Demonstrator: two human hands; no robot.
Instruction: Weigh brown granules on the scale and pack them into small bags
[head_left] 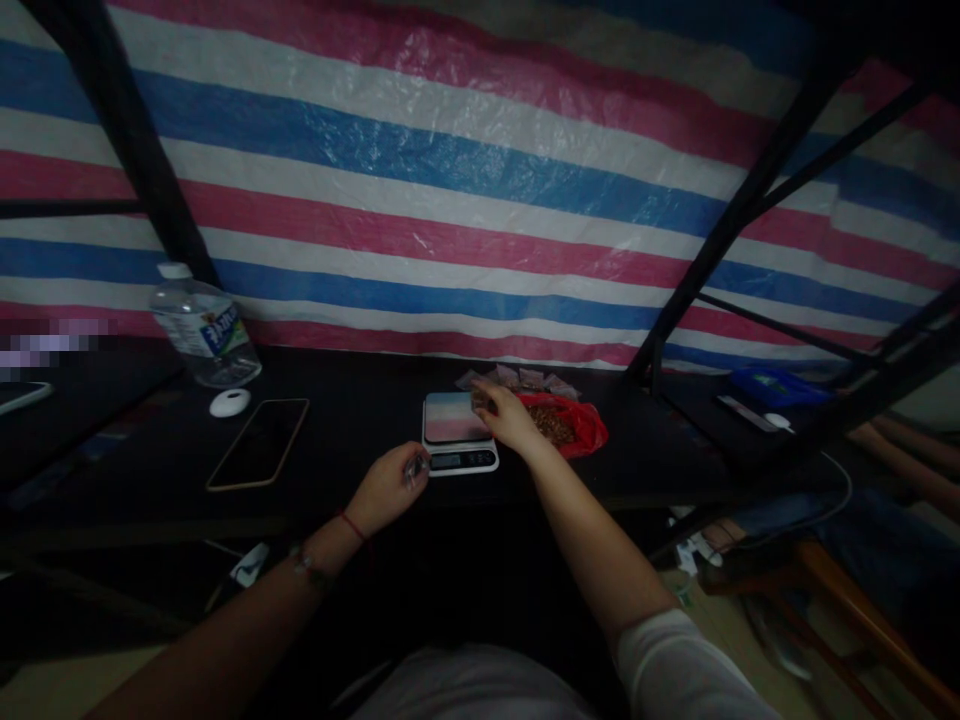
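A small digital kitchen scale (457, 415) with a shiny plate and a lit display stands on the dark table in front of me. My left hand (390, 485) is closed at its front left corner, pinching a small crumpled piece of clear plastic (415, 468). Over the plate's right edge, my right hand (506, 412) has its fingers closed on a small clear bag (478, 398) with something brownish in it. Beside that wrist lies an open red plastic bag (592, 425) of small brown pieces (553, 422). Several small filled clear bags (531, 379) lie behind it.
To the left are a phone (259, 445), a white mouse (229, 402) and a clear plastic bottle (202, 330). Dark metal posts (731, 235) frame a striped plastic sheet (420, 200). On the right are a blue packet (780, 387) and another person's arm (911, 460).
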